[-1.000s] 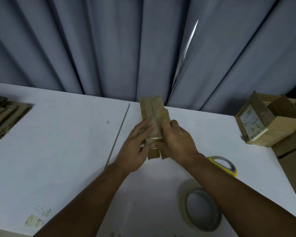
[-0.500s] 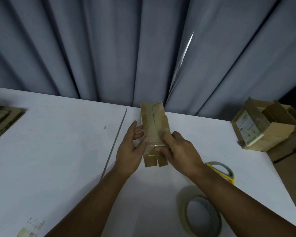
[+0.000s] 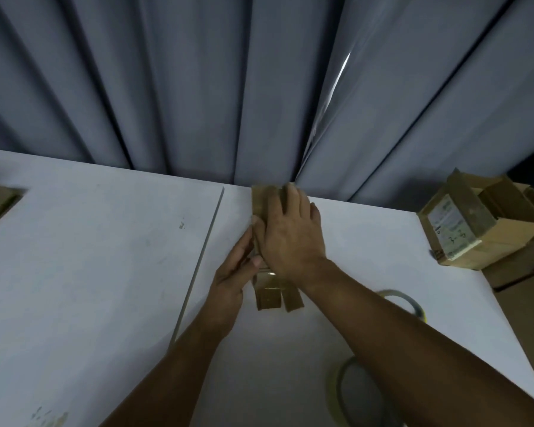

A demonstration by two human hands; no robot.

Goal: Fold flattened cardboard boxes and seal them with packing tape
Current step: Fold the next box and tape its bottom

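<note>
Pressing tape [image 3: 268, 275] down to seal the box [image 3: 260, 199].
Right hand [image 3: 290, 238] flat, fingers together; left hand [image 3: 231, 280] braces just left of them, fingers straight.

Small brown cardboard box [image 3: 270, 291] lying lengthwise on the white table [image 3: 105, 257], middle covered, far end at the table's back edge, two short flaps sticking out at the near end, glossy tape across them there, and roll of pale packing tape [image 3: 335, 392] flat, nearer, off right.
</note>
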